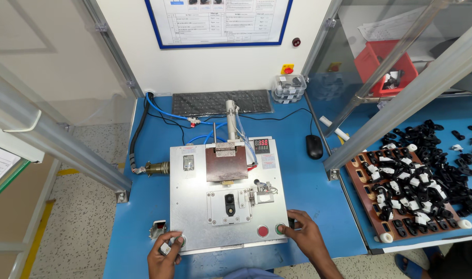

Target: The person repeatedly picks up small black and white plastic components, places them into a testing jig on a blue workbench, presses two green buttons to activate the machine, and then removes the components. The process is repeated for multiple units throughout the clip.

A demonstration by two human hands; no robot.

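Observation:
A metal press fixture [194,206] sits on the blue bench. A black part [229,202] lies in its central nest, below a brown hinged plate [226,164]. My left hand [162,258] rests at the fixture's front left corner, its thumb on a green button [179,240], with a small white piece [165,249] held between its fingers. My right hand [306,238] lies at the front right, fingers on the other green button [281,229]. A red button [263,231] sits just left of it.
A black keyboard [222,102] and a mouse [314,146] lie behind the fixture, with blue hoses and black cables. To the right, a brown tray [360,188] holds several black and white parts, beside a loose pile [443,150]. Aluminium frame posts [401,98] cross the view.

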